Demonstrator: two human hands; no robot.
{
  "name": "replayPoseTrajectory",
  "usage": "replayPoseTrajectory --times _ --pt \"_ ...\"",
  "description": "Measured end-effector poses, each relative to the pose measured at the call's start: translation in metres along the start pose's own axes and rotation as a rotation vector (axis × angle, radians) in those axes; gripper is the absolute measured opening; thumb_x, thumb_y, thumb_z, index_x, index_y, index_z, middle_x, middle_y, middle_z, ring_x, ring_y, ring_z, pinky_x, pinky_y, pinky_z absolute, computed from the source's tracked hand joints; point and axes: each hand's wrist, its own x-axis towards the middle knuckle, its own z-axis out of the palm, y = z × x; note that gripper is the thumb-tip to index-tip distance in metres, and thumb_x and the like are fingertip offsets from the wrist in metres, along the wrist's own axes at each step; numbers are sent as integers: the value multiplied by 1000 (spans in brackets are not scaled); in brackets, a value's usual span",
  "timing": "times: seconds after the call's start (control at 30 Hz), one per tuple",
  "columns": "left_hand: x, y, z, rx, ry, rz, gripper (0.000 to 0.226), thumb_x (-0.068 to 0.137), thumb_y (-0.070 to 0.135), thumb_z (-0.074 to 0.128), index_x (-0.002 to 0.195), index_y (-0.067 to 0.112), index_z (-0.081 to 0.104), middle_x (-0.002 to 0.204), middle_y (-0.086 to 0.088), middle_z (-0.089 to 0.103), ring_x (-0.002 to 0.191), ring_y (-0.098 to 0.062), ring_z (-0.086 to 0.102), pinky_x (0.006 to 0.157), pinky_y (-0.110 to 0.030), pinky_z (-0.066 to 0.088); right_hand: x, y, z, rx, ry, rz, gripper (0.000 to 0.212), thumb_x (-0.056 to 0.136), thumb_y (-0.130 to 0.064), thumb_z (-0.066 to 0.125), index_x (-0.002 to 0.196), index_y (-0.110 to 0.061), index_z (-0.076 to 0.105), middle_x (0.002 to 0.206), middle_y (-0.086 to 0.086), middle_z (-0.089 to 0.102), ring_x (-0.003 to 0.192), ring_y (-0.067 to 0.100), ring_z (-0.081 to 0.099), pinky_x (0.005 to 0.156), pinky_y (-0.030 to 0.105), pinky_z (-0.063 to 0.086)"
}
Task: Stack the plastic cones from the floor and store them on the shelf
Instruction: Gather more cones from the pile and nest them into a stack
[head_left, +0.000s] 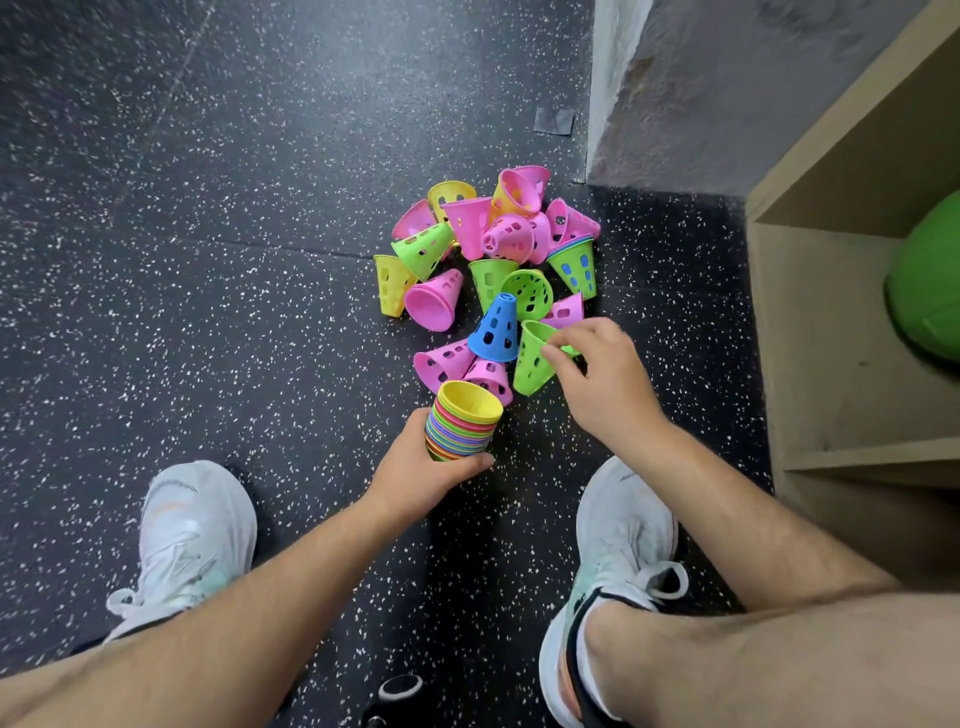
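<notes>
**Green cone pinched, stack gripped**

Our right hand (608, 382) pinches a green cone (530, 364), just ahead of the nested cone stack (465, 426) our left hand (428, 470) grips. Loose cone pile (483, 249) beyond both hands; wooden shelf (826, 332) right of right hand.

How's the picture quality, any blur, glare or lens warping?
Head view: the loose cones, the stack in the left hand and the green cone in the right hand are sharp; the green ball and shelf at the right edge look soft and lens-stretched; even light, pale sheen on the upper floor.
</notes>
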Motion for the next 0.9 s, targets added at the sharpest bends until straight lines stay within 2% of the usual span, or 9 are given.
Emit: replayPoseTrajectory --times 0.17,0.3,0.43,0.53,0.6,0.7,0.77,0.83,0.9 --pt "1 7 1 -11 6 17 64 62 50 93 110 33 55 99 7 71 84 -4 68 81 -31 56 2 -12 -2 184 33 -103 15 96 -28 66 106 -21 74 113 -5 59 103 6 56 96 25 46" --pt "2 16 3 -49 1 41 62 65 45 94 111 31 56 97 7 71 77 -3 66 75 -29 52 -2 -16 4 174 -28 -190 15 95 -28 67 104 -20 76 113 -6 61 110 1 54 100 17 41" --pt "5 28 6 -97 30 75 63 66 39 95 116 29 57 102 8 72 89 -5 70 84 -32 57 -7 -13 12 201 -148 -307 19 96 -30 66 108 -19 76 112 -6 63 106 3 58 94 21 46" --pt "10 34 7 -126 46 79 67 62 43 94 117 28 59 102 7 74 91 -9 71 84 -33 58 -3 -13 15 243 -194 -282 26 99 -32 59 119 -19 69 114 -8 63 108 5 61 91 25 52" --pt "11 38 5 -113 54 76 63 66 37 96 116 26 59 101 7 74 87 -4 70 79 -24 55 4 -14 14 271 -172 -219 27 100 -29 58 123 -18 65 116 -6 63 106 3 61 91 26 52" --pt "13 42 0 -108 72 58 57 71 29 95 114 24 59 98 8 72 79 5 66 71 -13 49 25 -12 16 168 -168 -207 30 100 -27 57 128 -18 62 121 -5 61 104 5 59 94 29 49" --pt "16 42 -2 -112 77 47 56 71 28 94 114 23 59 97 8 72 77 7 65 69 -9 48 41 -10 19 39 -192 -232 35 100 -24 56 135 -18 58 132 -4 56 115 11 54 102 29 43" --pt "19 43 -5 -119 82 36 57 70 30 95 113 25 58 98 9 72 81 3 67 71 -11 49 58 -10 22 -116 -197 -291 41 99 -21 57 140 -17 54 142 0 50 128 20 45 110 31 34" --pt "23 43 -9 -114 90 26 58 69 33 96 112 28 58 98 10 73 85 1 68 74 -13 50 74 -11 26 -236 -195 -359 47 98 -18 59 144 -18 51 149 3 45 132 28 39 113 40 33"
